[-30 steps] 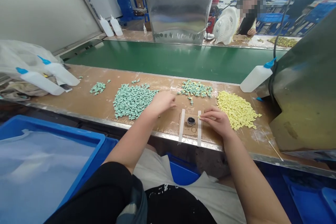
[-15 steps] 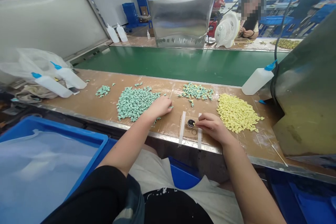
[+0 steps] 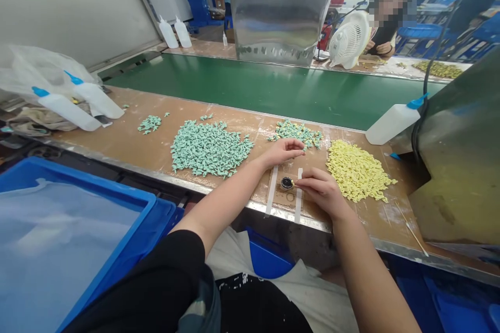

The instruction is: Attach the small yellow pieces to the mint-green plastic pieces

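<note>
My right hand point(image 3: 321, 190) pinches a small yellow piece point(image 3: 294, 183) at the rim of a small round pot point(image 3: 287, 183) of black stuff. The pot sits on a board between two strips of white tape. My left hand point(image 3: 285, 152) is just in front of a pile of joined green-and-yellow pieces point(image 3: 291, 130). Its thumb and fingers are closed at a small green piece, mostly hidden. A large heap of green pieces point(image 3: 207, 148) lies left of my hands, and a heap of yellow pieces point(image 3: 357, 171) lies to the right.
Beyond the brown worktop runs a green conveyor belt point(image 3: 219, 75). White bottles with blue tips lie at the left, and another bottle point(image 3: 394, 124) leans at the right. A blue bin point(image 3: 146, 203) stands at my left. A co-worker point(image 3: 385, 44) sits across, behind a white fan point(image 3: 349, 39).
My left hand has moved right from the green heap to beside the joined pieces. My right hand stays by the pot with the yellow piece. The camera view has shifted slightly.
</note>
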Demonstrator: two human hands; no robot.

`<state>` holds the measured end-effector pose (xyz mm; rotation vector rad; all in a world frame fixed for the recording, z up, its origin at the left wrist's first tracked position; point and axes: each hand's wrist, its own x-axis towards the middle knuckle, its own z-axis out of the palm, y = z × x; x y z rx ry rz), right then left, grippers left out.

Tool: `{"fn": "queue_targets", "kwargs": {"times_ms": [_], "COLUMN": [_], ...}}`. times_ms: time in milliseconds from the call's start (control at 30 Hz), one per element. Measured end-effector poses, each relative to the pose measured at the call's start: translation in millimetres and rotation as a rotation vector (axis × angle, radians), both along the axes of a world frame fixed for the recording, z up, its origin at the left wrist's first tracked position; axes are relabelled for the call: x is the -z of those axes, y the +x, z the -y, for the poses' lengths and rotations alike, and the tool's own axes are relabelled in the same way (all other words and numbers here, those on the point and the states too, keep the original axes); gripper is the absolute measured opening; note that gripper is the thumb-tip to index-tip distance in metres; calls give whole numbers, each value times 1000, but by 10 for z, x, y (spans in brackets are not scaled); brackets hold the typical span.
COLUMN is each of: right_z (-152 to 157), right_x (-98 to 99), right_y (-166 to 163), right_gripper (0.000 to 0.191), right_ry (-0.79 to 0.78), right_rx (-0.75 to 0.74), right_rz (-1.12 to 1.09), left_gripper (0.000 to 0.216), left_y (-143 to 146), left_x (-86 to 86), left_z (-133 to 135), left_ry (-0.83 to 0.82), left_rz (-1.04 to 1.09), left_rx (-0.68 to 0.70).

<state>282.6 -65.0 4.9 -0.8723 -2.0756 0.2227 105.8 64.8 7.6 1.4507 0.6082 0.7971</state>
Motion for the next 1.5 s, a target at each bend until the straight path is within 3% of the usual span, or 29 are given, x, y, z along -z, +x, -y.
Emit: {"fn": "queue_targets", "kwargs": {"times_ms": [100,233,367,600,1167,1500], "right_z": [-2,-60,-137,-173,-171,-181], "right_x": [4,35,94,139,124,127], "right_y": [7,16,37,56,48,44], "right_gripper": [11,12,17,19,25,12], "right_ry": [0,44,60,13,20,43], "right_rx": [184,438,531,568,523,438], "right_rz": [-129,-241,-256,-219,-119,-72], "left_gripper": [36,37,35,29,27,45], "left_y": [-15,-58,-51,-57,-83,-16], "left_x": [65,21,24,90,122,55], "left_z": [17,53,61,35,20,59], "left_ry": [-63,-9,39,87,225,174], "left_rz": [-10,-126,-174,-120,-78,-113], "left_rx": [15,132,215,312,336,222]}}
